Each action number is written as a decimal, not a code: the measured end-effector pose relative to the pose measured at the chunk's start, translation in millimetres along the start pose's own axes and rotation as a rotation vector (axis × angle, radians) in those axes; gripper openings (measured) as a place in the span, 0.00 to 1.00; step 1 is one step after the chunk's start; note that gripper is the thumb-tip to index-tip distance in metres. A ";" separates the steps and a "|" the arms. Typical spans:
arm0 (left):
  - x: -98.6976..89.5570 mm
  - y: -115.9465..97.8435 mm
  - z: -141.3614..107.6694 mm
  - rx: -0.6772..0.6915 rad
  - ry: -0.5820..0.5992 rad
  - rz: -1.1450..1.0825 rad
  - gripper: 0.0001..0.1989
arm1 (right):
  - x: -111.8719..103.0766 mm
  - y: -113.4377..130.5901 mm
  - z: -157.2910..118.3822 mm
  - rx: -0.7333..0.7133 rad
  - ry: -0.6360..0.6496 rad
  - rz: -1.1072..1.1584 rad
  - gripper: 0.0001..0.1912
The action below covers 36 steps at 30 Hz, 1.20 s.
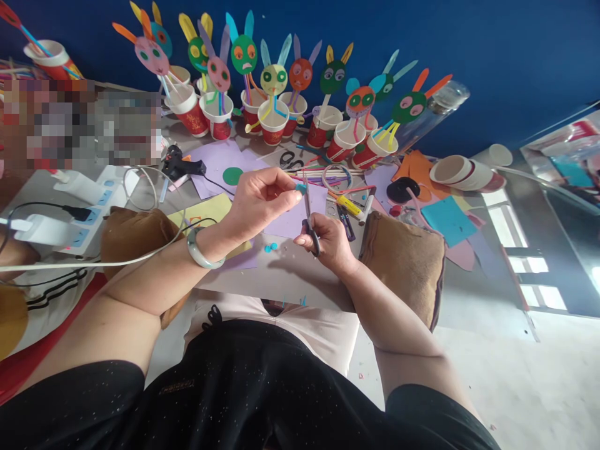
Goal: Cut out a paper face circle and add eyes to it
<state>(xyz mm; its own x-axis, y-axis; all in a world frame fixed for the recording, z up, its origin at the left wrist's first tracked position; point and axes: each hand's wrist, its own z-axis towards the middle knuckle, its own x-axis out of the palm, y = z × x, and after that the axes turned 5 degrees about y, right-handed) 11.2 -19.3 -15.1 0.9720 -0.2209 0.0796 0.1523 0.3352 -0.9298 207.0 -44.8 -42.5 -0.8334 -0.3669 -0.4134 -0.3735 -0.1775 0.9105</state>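
Between the thumb and fingers of my left hand point(267, 197) is a small blue paper piece point(300, 188). My right hand point(328, 240) grips black-handled scissors point(310, 232); their blades point up, right beside the blue piece. Whether the blades touch the paper is too small to tell. Below my hands, small blue paper bits point(270, 247) lie on the grey table point(281, 275). A purple sheet point(293, 215) lies under and behind my hands.
Behind stand red-and-white cups point(273, 128) with paper rabbit faces. A glue gun point(180, 165) and power strips point(96, 215) are at left. Brown cushions point(403, 259) flank my arms. Straws, a yellow glue tube point(349, 207), a tape roll point(403, 190) and stacked cups point(462, 172) lie right.
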 end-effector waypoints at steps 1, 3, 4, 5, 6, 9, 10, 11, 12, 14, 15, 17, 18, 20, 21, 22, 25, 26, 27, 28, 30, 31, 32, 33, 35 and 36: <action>0.2 -0.1 0.3 0.009 -0.005 -0.005 0.05 | 0.0 0.3 0.1 -0.003 0.000 0.001 0.43; 0.3 -0.2 0.7 0.022 -0.012 -0.009 0.05 | 0.1 0.8 0.2 -0.012 -0.003 0.006 0.43; 0.2 -0.1 0.8 0.027 -0.012 -0.009 0.05 | 0.1 0.9 0.3 -0.016 -0.005 0.008 0.43; 0.2 0.0 0.9 0.029 -0.012 -0.006 0.05 | 0.1 0.9 0.3 -0.019 -0.007 0.007 0.43; 0.1 0.1 0.8 0.028 -0.014 -0.003 0.05 | 0.1 0.7 0.3 -0.022 -0.008 0.004 0.43; -0.1 0.4 0.6 0.028 -0.019 -0.001 0.05 | 0.1 0.0 0.3 -0.026 -0.011 -0.005 0.43; -0.1 0.5 0.5 0.030 -0.020 -0.003 0.04 | 0.1 -0.2 0.4 -0.025 -0.011 -0.004 0.43; -0.2 0.5 0.4 0.033 -0.021 -0.005 0.04 | 0.1 -0.2 0.5 -0.023 -0.010 -0.003 0.43; -0.3 0.6 0.4 0.037 -0.021 -0.006 0.04 | 0.2 -0.1 0.6 -0.020 -0.009 0.000 0.43; -0.7 0.5 0.6 0.041 -0.021 -0.004 0.04 | 0.3 0.6 0.9 -0.014 -0.002 0.004 0.43; -0.8 0.6 0.7 0.039 -0.023 -0.002 0.04 | 0.3 1.1 1.0 -0.013 -0.002 0.005 0.43; -1.1 0.8 0.9 0.030 -0.024 -0.002 0.04 | 0.4 2.1 1.0 -0.013 -0.003 0.008 0.43; -1.1 1.1 1.0 0.024 -0.024 -0.003 0.04 | 0.3 2.4 0.9 -0.012 -0.005 0.009 0.43; -1.1 1.8 1.0 0.015 -0.023 -0.005 0.04 | 0.2 2.5 0.8 -0.008 -0.005 0.011 0.43; -1.1 2.2 0.9 0.012 -0.022 -0.003 0.04 | 0.2 2.3 0.7 -0.008 -0.003 0.010 0.42; -1.1 2.5 0.8 0.008 -0.021 0.000 0.04 | 0.1 1.9 0.7 -0.008 -0.004 0.011 0.42; -1.4 2.8 0.7 -0.003 -0.014 0.005 0.06 | 0.0 0.2 0.9 -0.014 -0.015 0.013 0.42; -1.5 2.7 0.7 -0.005 -0.010 0.003 0.06 | -0.1 -0.5 1.0 -0.017 -0.018 0.012 0.42; -1.5 2.4 0.7 -0.008 -0.008 0.000 0.06 | -0.1 -1.1 1.2 -0.019 -0.020 0.011 0.42; -1.6 2.2 0.7 -0.010 -0.006 -0.003 0.06 | -0.1 -1.8 1.4 -0.020 -0.021 0.010 0.42; -1.3 1.8 0.8 -0.014 -0.004 -0.005 0.06 | -0.1 -2.9 1.9 -0.019 -0.018 0.010 0.42; -1.0 1.8 0.8 -0.015 -0.004 -0.003 0.06 | -0.2 -3.4 2.1 -0.017 -0.015 0.014 0.41; -0.7 1.8 0.7 -0.015 -0.003 -0.001 0.06 | -0.2 -3.7 2.2 -0.015 -0.013 0.018 0.41; -0.3 1.8 0.6 -0.014 -0.001 0.003 0.06 | -0.1 -3.9 2.4 -0.013 -0.010 0.023 0.42; 0.5 1.7 0.4 -0.012 -0.002 0.012 0.06 | 0.0 -3.8 2.6 -0.013 -0.007 0.030 0.42; 0.8 1.5 0.2 -0.013 -0.004 0.017 0.06 | 0.0 -3.6 2.7 -0.013 -0.006 0.031 0.42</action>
<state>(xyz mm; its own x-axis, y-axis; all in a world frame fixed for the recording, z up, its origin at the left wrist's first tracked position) 12.2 -18.7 -16.4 0.9751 -0.2121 0.0652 0.1337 0.3269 -0.9356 207.3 -41.6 -45.7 -0.8469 -0.3669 -0.3849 -0.3421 -0.1780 0.9226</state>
